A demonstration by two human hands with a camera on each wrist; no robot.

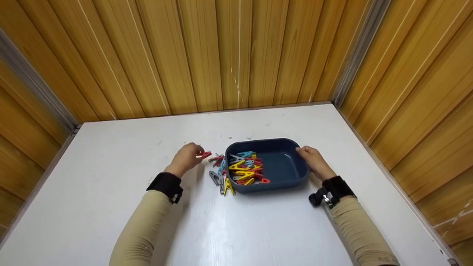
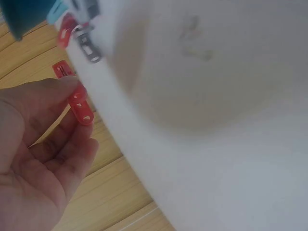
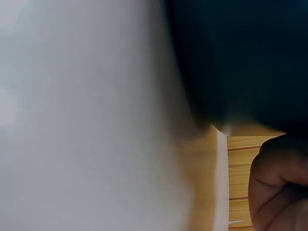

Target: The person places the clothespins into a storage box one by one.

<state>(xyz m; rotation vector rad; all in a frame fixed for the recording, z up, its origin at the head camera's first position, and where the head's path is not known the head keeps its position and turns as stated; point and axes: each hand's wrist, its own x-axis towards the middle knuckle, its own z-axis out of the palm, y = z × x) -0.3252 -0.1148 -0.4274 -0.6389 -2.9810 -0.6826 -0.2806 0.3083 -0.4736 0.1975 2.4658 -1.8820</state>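
Note:
My left hand (image 1: 186,158) pinches a red clothespin (image 2: 75,96) between thumb and fingers, just left of a small pile on the table. That pile has grey clothespins (image 1: 214,178), a yellow clothespin (image 1: 228,186) and some red and blue ones, close against the left wall of a dark blue bin (image 1: 282,183). Inside the bin, yellow, red, blue and grey clothespins (image 1: 245,173) are heaped in the left half, with bare floor showing on the right. My right hand (image 1: 314,160) grips the bin's right rim, thumb over the edge; its other fingers are mostly hidden in the head view.
The bin stands on a white table (image 1: 111,184). Yellow wood-look panels (image 1: 203,55) rise along the back and both sides. Small marks (image 1: 230,137) dot the tabletop behind the bin. Both wrists wear black straps (image 1: 166,186) with cameras.

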